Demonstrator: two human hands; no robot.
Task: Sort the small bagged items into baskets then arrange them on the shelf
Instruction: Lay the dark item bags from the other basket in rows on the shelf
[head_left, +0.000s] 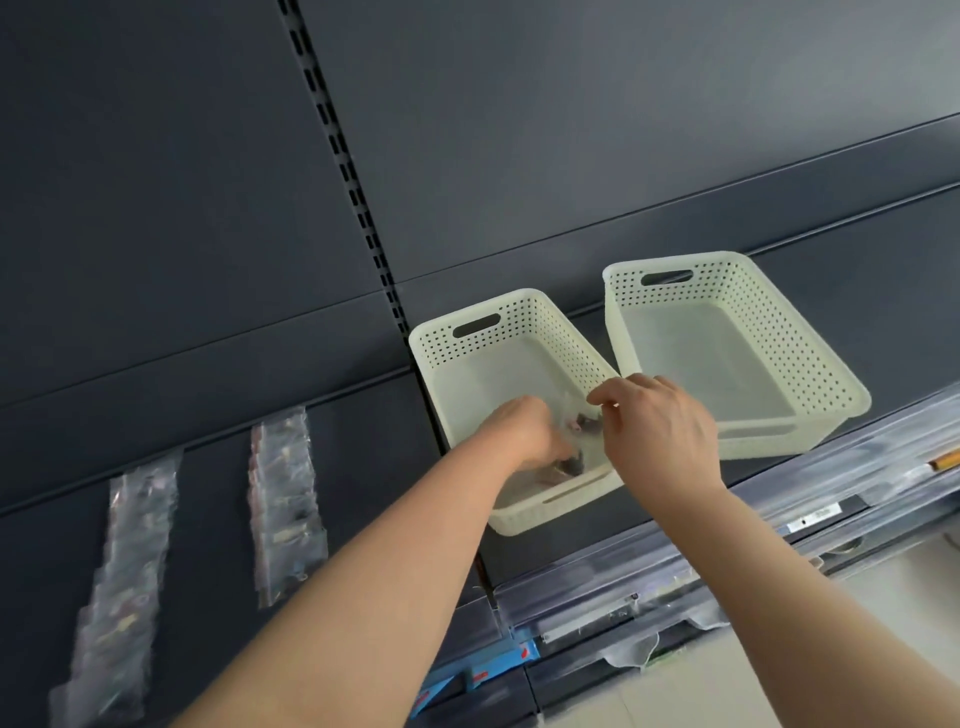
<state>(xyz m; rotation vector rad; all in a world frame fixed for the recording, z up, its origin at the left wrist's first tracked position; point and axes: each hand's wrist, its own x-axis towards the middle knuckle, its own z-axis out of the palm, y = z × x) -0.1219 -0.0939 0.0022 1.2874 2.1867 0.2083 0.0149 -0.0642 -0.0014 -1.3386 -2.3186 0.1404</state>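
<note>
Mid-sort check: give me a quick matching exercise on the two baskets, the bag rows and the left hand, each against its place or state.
Things:
1. left basket
2. right basket
3. bag rows
4. left hand

Places or states:
A. lying flat on the dark shelf, beside the baskets
B. no bags visible inside
C. has bagged items in it
D. reaching down into a basket

Pairs: 1-C, 2-B, 3-A, 4-D.

Both bare forearms reach forward and up, converging. The left hand (522, 434) is palm down, its fingers curled round small bagged items (569, 465). The right hand (662, 434) shows its back, fingers bent, forefinger and thumb near together (whether they pinch anything is unclear).
</note>
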